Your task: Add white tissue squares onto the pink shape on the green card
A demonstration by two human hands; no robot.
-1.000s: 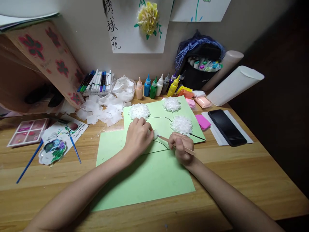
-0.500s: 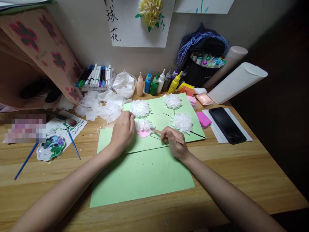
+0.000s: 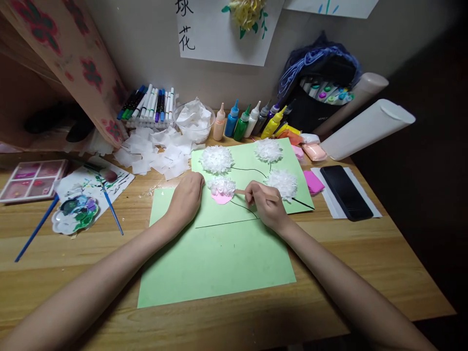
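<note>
On the light-brown wooden surface (image 3: 365, 263), a large pale-green paper sheet (image 3: 219, 268) is partly overlapped by a smaller pale-green paper sheet (image 3: 243, 161) marked with thin black curved lines. Three fluffy round white paper flowers (image 3: 217, 159) are set on the smaller sheet, and a partly covered flower with white paper petals (image 3: 222, 184) is placed at its left, between the two hands. Along the near edge of that flower, a bare rim of flat pink material (image 3: 222, 199) is left showing. By the right hand (image 3: 266, 201), a slender pale wooden stick (image 3: 240, 192) is gripped, the fingers being clamped around it; its tip is held at the flower's right edge, though contact cannot be told. The left hand (image 3: 185, 197) is rested just left of the flower, its fingers bent and mostly hidden, so whether they are closed or apart cannot be told. Behind, thin white paper squares (image 3: 157, 153) are scattered beside a clear round bowl (image 3: 212, 119) filled with crumpled white paper (image 3: 193, 117).
</note>
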